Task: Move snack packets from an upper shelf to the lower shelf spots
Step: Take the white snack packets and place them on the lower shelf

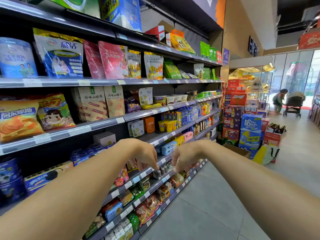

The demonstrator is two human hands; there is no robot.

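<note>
Left hand and right hand reach a lower shelf, curled fingers pinching either end of a row of packets.

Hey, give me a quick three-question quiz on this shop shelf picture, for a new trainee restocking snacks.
1. Where do the left hand and right hand reach? A: the top shelf. B: the small dark packets on a lower shelf. C: the floor.
2. True or false: one hand carries a large bag.
3. Fill in: the pink pouches stand ___ than the yellow cups.
Key: 1 B; 2 false; 3 higher.
</note>
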